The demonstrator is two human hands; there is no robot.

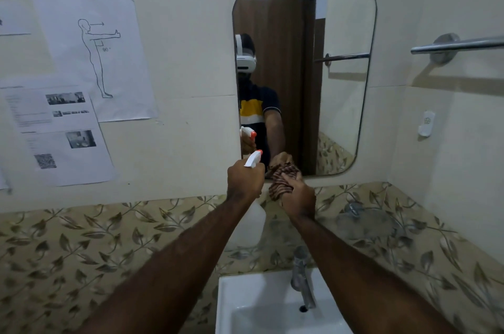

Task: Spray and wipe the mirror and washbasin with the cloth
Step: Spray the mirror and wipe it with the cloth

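Below the mirror [321,74], at its lower left corner, both hands work close together, nearly touching. Left hand [245,182] is wrapped shut around the neck of a spray bottle [252,221]; bottle body is translucent white and hangs below the fist, white trigger head with orange nozzle tip rises above the knuckles and points toward the glass. Right hand [298,197] is clenched on a bunched brown striped cloth [281,176]; the cloth sits at the bottom edge of the mirror, its upper folds against the glass, lower folds hanging over the wall just under the frame. Both forearms reach out from the bottom of the view, bare.

Mirror: rounded rectangle, upright on a cream wall. Reflection shows a person in a white headset and dark shirt with a yellow band, plus the bottle and cloth.

Washbasin [245,303]: white, square-edged, at the bottom of the view directly beneath the arms, well below the hands. Chrome tap [301,279] stands at its rear edge.

Surroundings: leaf-patterned tile band [81,246] runs across the wall behind the basin. Printed paper sheets [90,60] are stuck to the wall left of the mirror, one with a line drawing of a standing figure. Chrome towel rail [458,45] is mounted to the right of the mirror
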